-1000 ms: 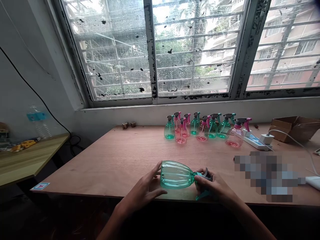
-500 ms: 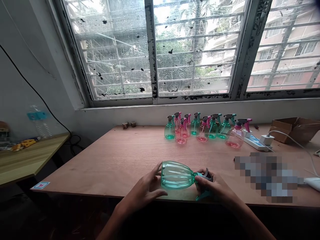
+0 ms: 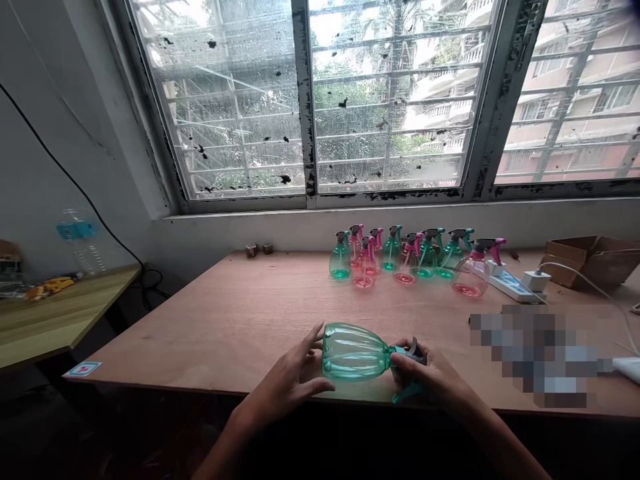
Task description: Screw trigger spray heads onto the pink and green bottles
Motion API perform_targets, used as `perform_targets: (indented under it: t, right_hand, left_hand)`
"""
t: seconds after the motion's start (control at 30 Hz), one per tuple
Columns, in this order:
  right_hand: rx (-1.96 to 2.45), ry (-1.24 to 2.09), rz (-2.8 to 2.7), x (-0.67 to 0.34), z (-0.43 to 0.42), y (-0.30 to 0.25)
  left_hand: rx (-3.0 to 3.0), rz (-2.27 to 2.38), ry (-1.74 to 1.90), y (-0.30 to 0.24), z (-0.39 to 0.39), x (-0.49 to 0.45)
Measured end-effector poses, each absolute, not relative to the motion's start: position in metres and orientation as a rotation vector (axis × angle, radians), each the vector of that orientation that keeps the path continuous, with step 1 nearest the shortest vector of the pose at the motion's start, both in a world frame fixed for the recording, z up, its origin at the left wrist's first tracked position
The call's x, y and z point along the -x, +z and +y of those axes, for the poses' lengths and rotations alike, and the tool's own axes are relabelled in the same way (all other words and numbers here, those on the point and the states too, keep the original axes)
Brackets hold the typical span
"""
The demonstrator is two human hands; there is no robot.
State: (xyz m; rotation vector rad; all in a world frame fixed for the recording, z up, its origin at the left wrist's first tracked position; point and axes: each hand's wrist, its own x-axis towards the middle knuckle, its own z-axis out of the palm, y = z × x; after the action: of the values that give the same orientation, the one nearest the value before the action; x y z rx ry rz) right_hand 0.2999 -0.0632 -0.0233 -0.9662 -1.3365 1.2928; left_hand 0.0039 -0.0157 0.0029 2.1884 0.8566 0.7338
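Observation:
A clear green spray bottle (image 3: 356, 352) lies sideways in the air over the table's front edge, its base pointing left. My right hand (image 3: 425, 370) is closed around its black and teal spray head. At the base, my left hand (image 3: 293, 373) is open, thumb and fingers spread; whether the fingertips touch the plastic I cannot tell. Behind, a group of pink and green spray bottles stands upright, among them a green one (image 3: 341, 257) at the left end and a larger pink one (image 3: 471, 270) at the right.
The wooden table (image 3: 215, 313) runs below a window. To the right are a white power strip (image 3: 515, 285) with a plugged-in cable, a cardboard box (image 3: 590, 260) and a blurred-out patch. Two small dark objects (image 3: 251, 251) sit at the back. A side table (image 3: 65, 310) stands left.
Almost nothing differs. The view has shifted very slightly, and both hands keep their places around the green spray bottle.

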Motion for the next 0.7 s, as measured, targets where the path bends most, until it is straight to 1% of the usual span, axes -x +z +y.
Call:
perform_targets:
  t: [0.5, 0.7]
  right_hand:
    - [0.95, 1.318, -1.313, -0.3007, -0.0613, -0.0244]
    - [0.967, 1.313, -1.317, -0.3006, -0.0626, -0.0236]
  left_hand:
    - [-2.255, 0.876, 0.775, 0.0059, -0.0175, -0.004]
    - [-2.323, 0.81, 0.84, 0.0026, -0.0137, -0.004]
